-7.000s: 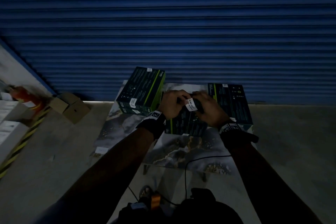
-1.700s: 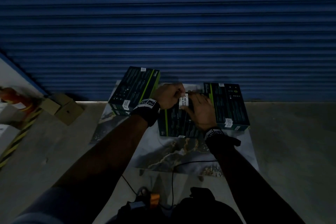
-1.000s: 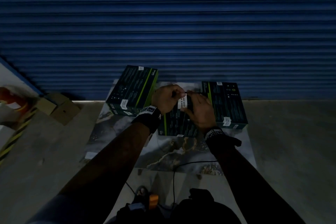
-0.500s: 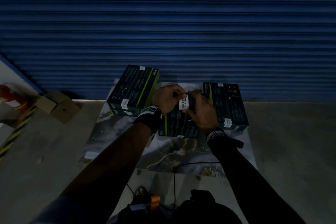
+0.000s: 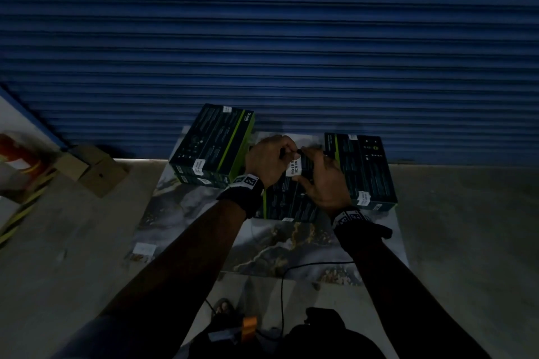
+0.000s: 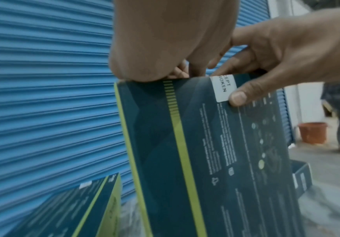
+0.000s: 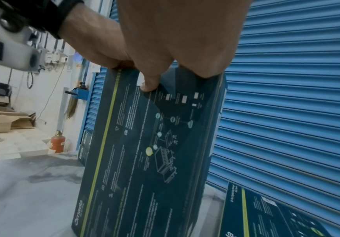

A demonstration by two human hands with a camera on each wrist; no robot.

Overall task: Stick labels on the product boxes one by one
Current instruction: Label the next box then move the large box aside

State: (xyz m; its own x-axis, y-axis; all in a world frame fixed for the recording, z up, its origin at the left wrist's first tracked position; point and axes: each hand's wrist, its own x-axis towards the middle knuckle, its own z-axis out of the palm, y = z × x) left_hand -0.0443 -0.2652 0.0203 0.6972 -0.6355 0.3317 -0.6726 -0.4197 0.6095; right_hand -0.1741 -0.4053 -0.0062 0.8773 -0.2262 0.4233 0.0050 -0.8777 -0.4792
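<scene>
Head, change: the label (image 5: pixel 293 167) was held clear above the middle box (image 5: pixel 287 198) seven seconds back; it now sits folded over that box's top edge.
Head, surface: marble-patterned counter (image 5: pixel 186 213); box stack at left (image 5: pixel 213 144), labelled box at right (image 5: pixel 363 169); blue roller shutter (image 5: pixel 262 38) behind.
Left wrist: left hand (image 6: pixel 165 40), fingers curled on the upright box's top edge; right thumb presses the label.
Right wrist: right hand (image 7: pixel 177 36) gripping the same edge.
</scene>
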